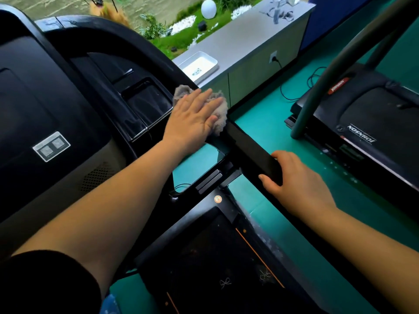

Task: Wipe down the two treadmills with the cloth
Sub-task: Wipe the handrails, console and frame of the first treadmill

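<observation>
We read "JOHNSON" on the second treadmill (pixel 362 123), standing right on green flooring. The left hand (pixel 192 116) lies flat, fingers spread, pressing a fuzzy grey cloth (pixel 221 109) onto the near treadmill (pixel 68 98), glossy black. The right hand (pixel 292 184) grips its matte handrail (pixel 251 150)
</observation>
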A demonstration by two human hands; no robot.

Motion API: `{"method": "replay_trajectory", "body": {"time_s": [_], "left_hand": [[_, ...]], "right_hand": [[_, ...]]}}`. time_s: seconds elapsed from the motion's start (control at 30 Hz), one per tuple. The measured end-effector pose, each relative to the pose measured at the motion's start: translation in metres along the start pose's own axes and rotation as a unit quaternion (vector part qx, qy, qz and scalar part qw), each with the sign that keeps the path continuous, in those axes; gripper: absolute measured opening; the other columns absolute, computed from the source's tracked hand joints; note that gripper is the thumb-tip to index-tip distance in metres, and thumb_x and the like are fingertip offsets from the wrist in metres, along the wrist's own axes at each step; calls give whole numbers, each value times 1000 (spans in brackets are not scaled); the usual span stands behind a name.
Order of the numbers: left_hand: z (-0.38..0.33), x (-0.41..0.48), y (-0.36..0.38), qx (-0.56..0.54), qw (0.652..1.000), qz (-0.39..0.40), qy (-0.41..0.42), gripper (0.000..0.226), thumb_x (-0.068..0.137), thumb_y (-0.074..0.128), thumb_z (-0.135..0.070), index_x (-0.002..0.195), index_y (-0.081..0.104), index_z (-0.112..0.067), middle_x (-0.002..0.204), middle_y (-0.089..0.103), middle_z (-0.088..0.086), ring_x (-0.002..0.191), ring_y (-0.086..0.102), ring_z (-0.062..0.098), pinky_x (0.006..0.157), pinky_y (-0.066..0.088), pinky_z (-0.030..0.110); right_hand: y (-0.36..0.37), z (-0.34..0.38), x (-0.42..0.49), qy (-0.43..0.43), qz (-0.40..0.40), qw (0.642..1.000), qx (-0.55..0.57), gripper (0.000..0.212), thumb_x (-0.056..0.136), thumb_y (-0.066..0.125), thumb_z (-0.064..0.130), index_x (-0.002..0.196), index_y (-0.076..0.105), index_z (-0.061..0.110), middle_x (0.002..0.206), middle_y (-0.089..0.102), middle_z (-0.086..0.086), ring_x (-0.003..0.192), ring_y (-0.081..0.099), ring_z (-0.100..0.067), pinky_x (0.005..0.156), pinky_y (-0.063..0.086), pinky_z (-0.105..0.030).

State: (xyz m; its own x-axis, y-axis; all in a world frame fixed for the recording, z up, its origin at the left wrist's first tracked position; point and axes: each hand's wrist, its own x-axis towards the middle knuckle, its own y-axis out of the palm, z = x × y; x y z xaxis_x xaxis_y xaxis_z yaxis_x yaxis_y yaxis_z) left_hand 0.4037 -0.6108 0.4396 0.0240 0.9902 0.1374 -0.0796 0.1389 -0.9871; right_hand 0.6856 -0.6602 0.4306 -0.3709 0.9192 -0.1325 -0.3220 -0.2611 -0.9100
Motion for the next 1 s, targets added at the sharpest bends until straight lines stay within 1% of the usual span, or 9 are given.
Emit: {"method": "replay_trajectory", "body": {"time_s": [0.17, 0.4, 0.57, 0.63, 0.67, 0.73, 0.83, 0.9, 1.0], "left_hand": [[-21, 11, -4, -54, 989, -7, -136, 48, 100, 18, -46, 147, 26, -39, 160, 13, -6, 147, 3, 20, 118, -3, 40], [-111, -59, 20, -282, 954, -58, -82, 47, 96, 30, -37, 138, 48, -28, 156, 26, 2, 146, 7, 25, 115, -8, 20], [-89, -50, 27, -251, 961, -108, -48, 41, 93, 44, -22, 133, 55, -20, 146, 42, 10, 140, 28, 34, 114, 16, 34], [-73, -41, 19, -375, 913, -90, -131, 37, 88, 59, -23, 125, 62, -21, 137, 51, 10, 130, 44, 30, 113, 29, 44], [-65, -38, 7, -488, 846, -93, -193, 35, 85, 64, -30, 119, 66, -20, 126, 57, 10, 119, 55, 23, 108, 39, 48], [-46, -40, -19, -575, 764, -122, -266, 38, 86, 64, -37, 117, 63, -13, 102, 64, 1, 93, 64, 4, 89, 54, 35], [-7, -64, -39, -376, 877, -209, -212, 41, 89, 61, -29, 127, 53, -15, 113, 51, -12, 97, 52, -10, 89, 42, 8], [19, -90, -30, -104, 975, -195, -24, 32, 83, 65, -20, 115, 63, -17, 126, 45, -4, 116, 45, 13, 101, 38, 21], [45, -113, 0, 66, 987, -38, 144, 22, 79, 58, -24, 96, 71, -17, 126, 59, 8, 124, 49, 34, 106, 37, 46]], "right_hand": [[1, -1, -1, 2, -6, 1000, 17, 45, 86, 52, 57, 120, 39, 30, 118, 51, 3, 95, 58, -29, 74, 45, -38], [1, -1, -3, 10, -15, 1000, 25, 45, 82, 57, 57, 116, 42, 30, 113, 54, 2, 93, 59, -29, 72, 44, -37], [2, 0, -2, 8, -16, 1000, 26, 46, 82, 57, 57, 117, 43, 29, 115, 54, 1, 94, 59, -30, 75, 46, -38], [1, -1, -3, 9, -14, 999, 29, 47, 83, 57, 56, 118, 43, 28, 116, 54, 1, 94, 59, -29, 75, 46, -38], [1, -1, -3, 8, -14, 999, 31, 47, 84, 57, 56, 118, 44, 27, 117, 54, 1, 94, 59, -29, 75, 46, -38], [1, -1, -3, 4, -16, 999, 31, 47, 84, 56, 56, 118, 44, 28, 117, 54, 1, 95, 59, -29, 76, 47, -39], [1, -1, -3, 1, -21, 999, 33, 46, 84, 56, 56, 118, 43, 28, 118, 54, 2, 95, 58, -28, 77, 48, -39], [2, -1, -3, 0, -23, 999, 30, 45, 84, 56, 56, 117, 43, 28, 118, 54, 2, 95, 58, -28, 76, 47, -38], [1, -1, -2, 0, -20, 999, 32, 45, 84, 56, 56, 117, 43, 28, 119, 54, 1, 97, 59, -29, 77, 48, -39]]}}
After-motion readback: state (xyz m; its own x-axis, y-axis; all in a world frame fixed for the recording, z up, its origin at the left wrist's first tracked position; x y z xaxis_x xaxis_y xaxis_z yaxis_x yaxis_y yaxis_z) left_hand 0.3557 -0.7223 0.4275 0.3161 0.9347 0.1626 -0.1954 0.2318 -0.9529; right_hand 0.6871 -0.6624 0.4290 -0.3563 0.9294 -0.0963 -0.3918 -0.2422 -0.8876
